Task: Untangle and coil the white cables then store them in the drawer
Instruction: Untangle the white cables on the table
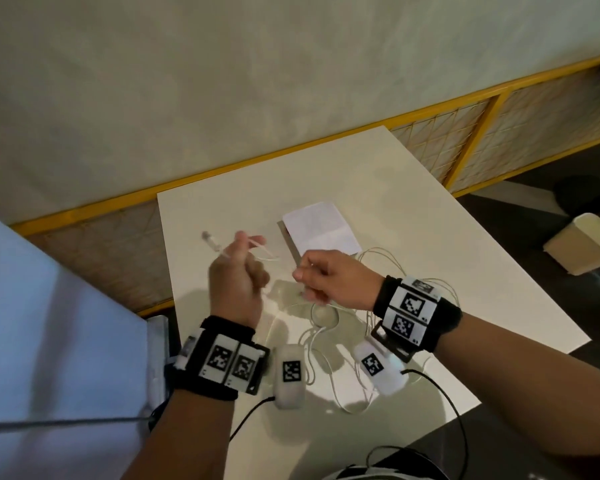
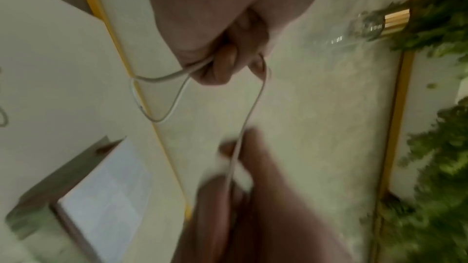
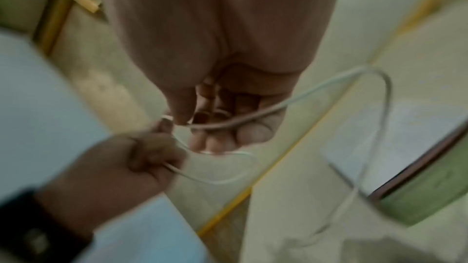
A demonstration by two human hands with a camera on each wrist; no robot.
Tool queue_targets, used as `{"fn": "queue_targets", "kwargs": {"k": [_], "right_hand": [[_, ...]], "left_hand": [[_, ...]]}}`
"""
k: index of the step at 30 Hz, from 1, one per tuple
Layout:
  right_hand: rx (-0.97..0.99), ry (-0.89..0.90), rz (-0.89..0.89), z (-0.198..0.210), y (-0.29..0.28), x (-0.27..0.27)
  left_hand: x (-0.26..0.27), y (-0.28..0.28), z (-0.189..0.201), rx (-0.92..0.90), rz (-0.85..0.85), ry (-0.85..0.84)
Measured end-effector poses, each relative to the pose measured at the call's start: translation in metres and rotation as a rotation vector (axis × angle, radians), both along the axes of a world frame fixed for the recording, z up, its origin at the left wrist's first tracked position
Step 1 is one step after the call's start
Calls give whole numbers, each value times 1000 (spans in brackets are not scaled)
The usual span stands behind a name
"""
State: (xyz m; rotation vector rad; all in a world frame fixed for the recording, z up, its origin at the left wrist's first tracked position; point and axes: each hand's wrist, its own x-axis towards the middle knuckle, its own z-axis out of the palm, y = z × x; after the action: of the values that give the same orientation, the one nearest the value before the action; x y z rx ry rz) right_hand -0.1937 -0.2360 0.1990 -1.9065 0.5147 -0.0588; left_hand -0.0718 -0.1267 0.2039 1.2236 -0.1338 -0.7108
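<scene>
Left grip (image 1: 238,271) and right grip (image 1: 329,280) both raised above table (image 1: 430,220), fingers curled tight around white cable (image 1: 267,254)

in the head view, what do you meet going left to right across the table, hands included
cable plug sticking out past the left hand → left hand gripping the white cable → right hand pinching the same cable → loose white cables trailing past the right wrist → bare table edge
</scene>
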Motion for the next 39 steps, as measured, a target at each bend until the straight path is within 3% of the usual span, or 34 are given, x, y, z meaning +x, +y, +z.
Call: {"fn": "queue_targets", "kwargs": {"k": [2, 3, 8, 13, 20, 23, 26, 29, 32, 35, 39], "right_hand": [[-269, 99, 69, -14, -8, -16], [-315, 122, 68, -20, -12, -26], [-347, 189, -44, -37, -37, -83], [-409, 313, -144, -62, -58, -145], [-233, 517, -104, -123, -74, -211], [-252, 675, 119, -144, -90, -229], [-414, 825, 300, -151, -103, -235], [-569, 799, 308, -153, -112, -232], [-623, 647, 265, -161, -113, -223], [-666, 483, 169, -173, -103, -218], [-650, 463, 107, -167, -81, -214]], "left_hand": [[26, 16, 2, -82, 98, 94], [37, 25, 2, -135, 125, 117], [59, 68, -6, -224, 72, 100], [29, 79, -39, 125, -142, 4], [-49, 106, -83, 370, -297, 9], [-67, 115, -91, 500, -159, 62], [-67, 126, -89, 350, 164, 286], [-64, 136, -84, 165, 371, 366], [-67, 139, -88, 151, 447, 341], [-72, 132, -94, 96, 426, 281], [-66, 129, -95, 3, 330, 297]]}}
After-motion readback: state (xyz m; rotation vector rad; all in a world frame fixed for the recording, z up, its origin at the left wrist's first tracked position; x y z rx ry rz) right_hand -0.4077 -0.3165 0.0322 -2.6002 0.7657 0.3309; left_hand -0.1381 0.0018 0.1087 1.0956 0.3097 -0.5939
